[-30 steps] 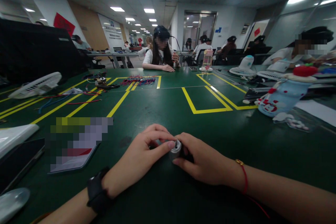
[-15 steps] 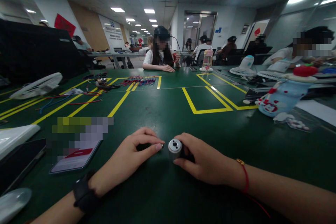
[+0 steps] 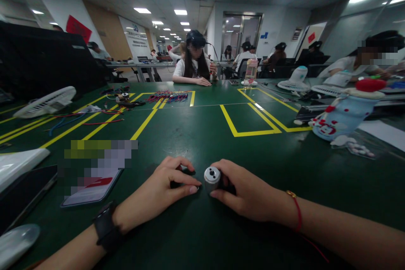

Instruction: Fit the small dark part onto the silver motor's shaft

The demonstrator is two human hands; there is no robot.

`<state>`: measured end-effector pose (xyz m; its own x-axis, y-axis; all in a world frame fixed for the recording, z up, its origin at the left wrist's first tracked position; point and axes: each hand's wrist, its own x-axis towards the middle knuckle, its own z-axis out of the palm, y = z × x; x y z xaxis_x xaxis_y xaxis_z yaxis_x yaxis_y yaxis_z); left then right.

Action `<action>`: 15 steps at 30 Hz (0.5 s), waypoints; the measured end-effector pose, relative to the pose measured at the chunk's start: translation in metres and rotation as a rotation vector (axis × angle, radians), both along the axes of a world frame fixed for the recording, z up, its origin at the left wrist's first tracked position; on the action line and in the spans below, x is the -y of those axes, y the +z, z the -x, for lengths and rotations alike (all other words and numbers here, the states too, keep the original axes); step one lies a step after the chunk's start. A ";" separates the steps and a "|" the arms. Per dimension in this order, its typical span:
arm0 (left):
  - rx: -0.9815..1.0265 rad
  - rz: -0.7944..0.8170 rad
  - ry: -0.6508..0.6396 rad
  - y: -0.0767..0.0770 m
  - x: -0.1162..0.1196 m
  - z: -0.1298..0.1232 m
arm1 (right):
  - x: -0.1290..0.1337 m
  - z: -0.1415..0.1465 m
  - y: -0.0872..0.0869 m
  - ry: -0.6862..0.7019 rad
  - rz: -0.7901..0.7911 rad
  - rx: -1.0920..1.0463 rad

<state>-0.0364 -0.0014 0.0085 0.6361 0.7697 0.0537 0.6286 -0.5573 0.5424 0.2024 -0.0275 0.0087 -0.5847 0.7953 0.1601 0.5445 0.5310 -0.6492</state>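
My right hand (image 3: 242,190) is wrapped round a short metal cylinder (image 3: 211,179), which stands upright with its silver, holed end facing up. Just left of it, my left hand (image 3: 171,183) pinches something small and dark between thumb and index finger; it is too small to make out. The left fingertips are close to the cylinder but apart from it. Both hands are low over the green table (image 3: 177,135). A phone (image 3: 95,185) lies left of my left hand.
Wires (image 3: 171,97) lie in a bundle beyond the hands, with more cables at the left. A blue cup (image 3: 343,114) with a red top and a small plastic bag (image 3: 357,148) are on the right. A mouse (image 3: 19,240) is at lower left. A person (image 3: 194,63) sits opposite.
My left hand has moved slightly down and right, its pinched fingertips now lower beside the cylinder. The right hand still holds the cylinder, almost unmoved.
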 end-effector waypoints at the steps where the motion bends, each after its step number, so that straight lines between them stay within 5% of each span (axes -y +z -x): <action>1: 0.007 0.007 0.002 0.000 0.000 0.000 | 0.000 0.000 0.000 0.001 0.000 0.001; 15: 0.456 0.260 0.373 -0.005 -0.007 0.003 | 0.000 -0.001 0.000 -0.009 0.011 -0.004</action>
